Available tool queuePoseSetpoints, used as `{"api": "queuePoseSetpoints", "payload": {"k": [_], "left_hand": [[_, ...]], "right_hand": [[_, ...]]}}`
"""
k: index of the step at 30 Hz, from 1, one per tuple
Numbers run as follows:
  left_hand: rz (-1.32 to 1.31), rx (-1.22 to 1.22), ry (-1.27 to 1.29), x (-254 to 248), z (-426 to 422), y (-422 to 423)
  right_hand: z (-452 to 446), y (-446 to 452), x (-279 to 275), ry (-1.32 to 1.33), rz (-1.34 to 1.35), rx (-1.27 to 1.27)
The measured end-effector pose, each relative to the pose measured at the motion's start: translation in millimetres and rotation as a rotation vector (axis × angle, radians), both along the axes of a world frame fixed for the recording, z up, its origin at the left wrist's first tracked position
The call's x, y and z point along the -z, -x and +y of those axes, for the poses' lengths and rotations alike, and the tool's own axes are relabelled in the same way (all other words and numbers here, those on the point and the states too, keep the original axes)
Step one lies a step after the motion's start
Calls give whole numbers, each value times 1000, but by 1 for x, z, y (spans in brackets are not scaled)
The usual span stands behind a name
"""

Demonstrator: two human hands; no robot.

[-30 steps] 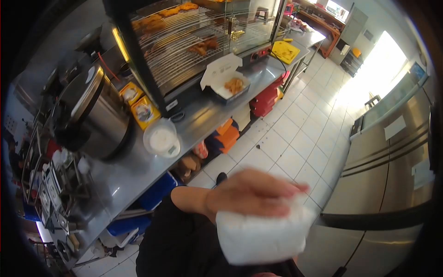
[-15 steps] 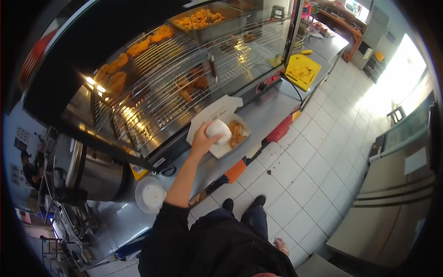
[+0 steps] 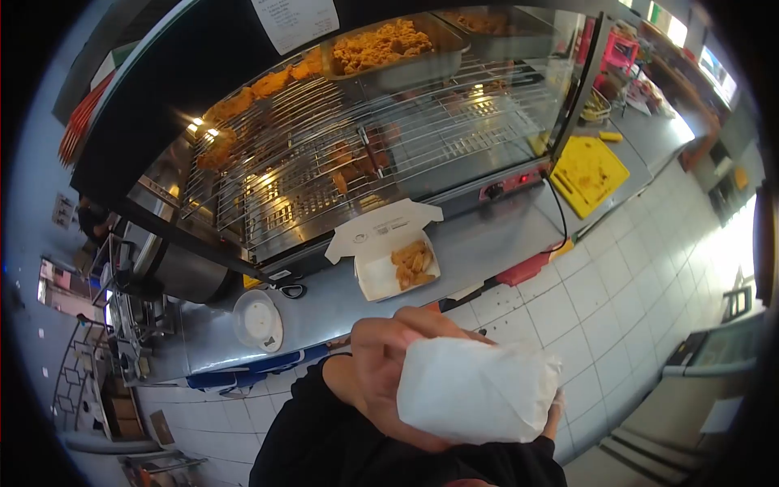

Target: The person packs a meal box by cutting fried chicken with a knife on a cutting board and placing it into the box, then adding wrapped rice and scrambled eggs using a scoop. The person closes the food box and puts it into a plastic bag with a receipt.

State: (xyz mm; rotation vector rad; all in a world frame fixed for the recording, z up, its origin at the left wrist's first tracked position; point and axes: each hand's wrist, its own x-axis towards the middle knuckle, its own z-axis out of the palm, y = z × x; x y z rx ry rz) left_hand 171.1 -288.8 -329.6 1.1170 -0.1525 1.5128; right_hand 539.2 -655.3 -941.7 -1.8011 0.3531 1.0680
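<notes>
Left hand (image 3: 378, 369): clamped round packet (image 3: 477, 394), likely to steady it | right hand (image 3: 555, 417): mostly hidden behind packet, grip cannot be told | box (image 3: 373, 279): lid (image 3: 385, 227) open, likely for access

- A steel counter (image 3: 324, 321) carries an open white box (image 3: 375, 276) near its front edge.
- Behind the box, a food warmer (image 3: 487, 191) stands on the counter.
- Inside it, also behind the box, a wire rack (image 3: 406, 122) carries brown fried pieces (image 3: 345, 170).
- Left of the box lies a small black loop (image 3: 292, 290); farther left sits a clear plastic tub (image 3: 260, 321).
- Leftmost from the box stands a large pot (image 3: 191, 272).
- Well right of the box lies a stained yellow tray (image 3: 588, 174).
- Below the box spreads a tiled floor (image 3: 576, 300).
</notes>
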Motion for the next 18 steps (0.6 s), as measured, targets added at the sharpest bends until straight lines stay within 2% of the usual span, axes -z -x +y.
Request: {"api": "queuePoseSetpoints", "payload": {"k": [1, 3, 6, 7, 8, 10, 13, 16, 18], "left_hand": [[-7, -17, -3, -2, -1, -4], [-7, -66, -26, -6, -3, -8], [-25, -136, -85, -12, -3, -9], [-29, -149, -96, -13, -4, -9], [-32, -161, -104, -13, -4, -10], [-32, -181, -115, -13, -7, -10], [-30, -201, -139, -14, -10, -11], [-25, -223, -152, -14, -15, -11], [-10, -232, -162, -14, -16, -11]], "right_hand": [[46, -18, -35, -20, 70, 116], [125, -2, -151, -91, 102, -200], [189, -16, -196, -337, 269, -296], [195, -20, -172, -374, 158, -185], [199, -22, -159, -381, 160, -200], [198, -23, -125, -145, 80, -256], [178, -8, -89, 78, 286, -565], [145, 9, -63, 192, 201, -638], [128, 1, -24, 296, 239, -660]]}}
